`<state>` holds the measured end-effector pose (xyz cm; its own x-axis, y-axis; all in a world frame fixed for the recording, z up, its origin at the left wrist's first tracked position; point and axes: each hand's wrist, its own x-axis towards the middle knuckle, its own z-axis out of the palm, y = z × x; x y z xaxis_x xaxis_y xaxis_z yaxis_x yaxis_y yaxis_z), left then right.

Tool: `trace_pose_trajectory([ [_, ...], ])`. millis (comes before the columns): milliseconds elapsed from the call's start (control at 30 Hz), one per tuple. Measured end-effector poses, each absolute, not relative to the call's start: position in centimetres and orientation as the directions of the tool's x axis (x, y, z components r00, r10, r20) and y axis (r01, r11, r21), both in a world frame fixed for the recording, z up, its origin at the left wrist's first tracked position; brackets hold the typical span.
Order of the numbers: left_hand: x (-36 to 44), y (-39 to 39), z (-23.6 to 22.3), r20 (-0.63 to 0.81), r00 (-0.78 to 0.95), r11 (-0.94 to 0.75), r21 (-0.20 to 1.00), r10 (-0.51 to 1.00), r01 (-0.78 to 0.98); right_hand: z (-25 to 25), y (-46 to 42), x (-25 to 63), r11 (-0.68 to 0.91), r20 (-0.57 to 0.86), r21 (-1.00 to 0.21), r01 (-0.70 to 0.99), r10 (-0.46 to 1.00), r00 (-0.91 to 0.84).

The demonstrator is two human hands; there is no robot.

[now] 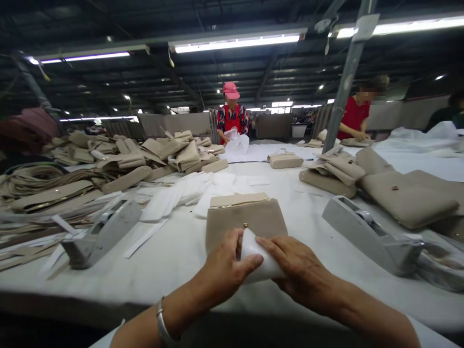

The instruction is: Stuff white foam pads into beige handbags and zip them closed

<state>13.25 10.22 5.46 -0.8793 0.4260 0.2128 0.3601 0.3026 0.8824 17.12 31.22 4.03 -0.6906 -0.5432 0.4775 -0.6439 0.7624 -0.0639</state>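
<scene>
A beige handbag (246, 215) lies on the white-covered table in front of me, its zipped edge and flap facing away. Over its near side I hold a piece of thin white foam wrap (266, 268), bunched up near the bag's small metal clasp (245, 225). My left hand (230, 256) grips the wrap from the left, thumb across it. From the right, my right hand (295, 261) is closed on the same wrap, its fingers pressing on top. Some of the fingers on both hands are hidden behind the wrap.
Tape dispensers stand at left (103, 234) and right (369, 237). White foam sheets (181, 193) lie beyond the bag. Beige bags are piled at left (174, 150) and right (406, 191). Across the table a person in a pink cap (232, 113) handles white wrap; another person (355, 116) works at right.
</scene>
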Motion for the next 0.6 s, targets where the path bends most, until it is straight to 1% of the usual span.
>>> trace_pose_trajectory([
  [33, 13.3, 10.1, 5.3, 0.319, -0.848, 0.397, 0.776, 0.423, 0.49, 4.1, 31.4, 17.2, 0.772, 0.483, -0.061, -0.632, -0.532, -0.696],
  [67, 13.4, 10.0, 5.2, 0.406, -0.795, 0.447, 0.669, 0.45, 0.594, 4.3, 31.5, 17.3, 0.777, 0.491, -0.058, -0.627, -0.524, -0.695],
  [100, 13.4, 10.0, 5.1, 0.457, -0.737, 0.458, 0.583, 0.497, 0.671, 4.4, 31.5, 17.3, 0.774, 0.499, -0.056, -0.631, -0.526, -0.689],
  [133, 13.4, 10.0, 5.0, 0.473, -0.69, 0.452, 0.527, 0.548, 0.72, 4.6, 31.3, 17.3, 0.764, 0.51, -0.054, -0.643, -0.533, -0.675],
  [167, 13.4, 10.0, 4.9, 0.462, -0.665, 0.45, 0.496, 0.587, 0.742, 4.7, 31.1, 17.3, 0.749, 0.525, -0.051, -0.661, -0.543, -0.656],
  [233, 13.3, 10.0, 4.5, 0.439, -0.671, 0.478, 0.477, 0.597, 0.737, 4.9, 30.6, 17.2, 0.721, 0.554, -0.069, -0.69, -0.547, -0.627],
  [267, 13.2, 10.0, 4.3, 0.437, -0.681, 0.488, 0.479, 0.588, 0.729, 4.9, 30.5, 17.1, 0.713, 0.564, -0.099, -0.694, -0.534, -0.63],
  [333, 13.1, 9.7, 4.0, 0.416, -0.686, 0.461, 0.522, 0.597, 0.718, 4.9, 30.7, 17.0, 0.703, 0.562, -0.206, -0.68, -0.484, -0.671],
  [400, 13.1, 9.5, 4.0, 0.369, -0.67, 0.373, 0.614, 0.644, 0.696, 4.8, 31.2, 16.7, 0.677, 0.533, -0.329, -0.658, -0.442, -0.721],
  [467, 13.3, 9.3, 4.2, 0.312, -0.669, 0.29, 0.721, 0.675, 0.629, 4.7, 31.8, 16.6, 0.631, 0.494, -0.443, -0.637, -0.421, -0.761],
  [533, 13.4, 9.4, 4.7, 0.272, -0.694, 0.241, 0.802, 0.667, 0.546, 4.6, 32.1, 16.7, 0.574, 0.434, -0.57, -0.587, -0.396, -0.809],
  [600, 13.2, 9.6, 5.4, 0.238, -0.73, 0.217, 0.856, 0.64, 0.47, 4.7, 32.2, 16.8, 0.505, 0.357, -0.712, -0.487, -0.337, -0.871],
])
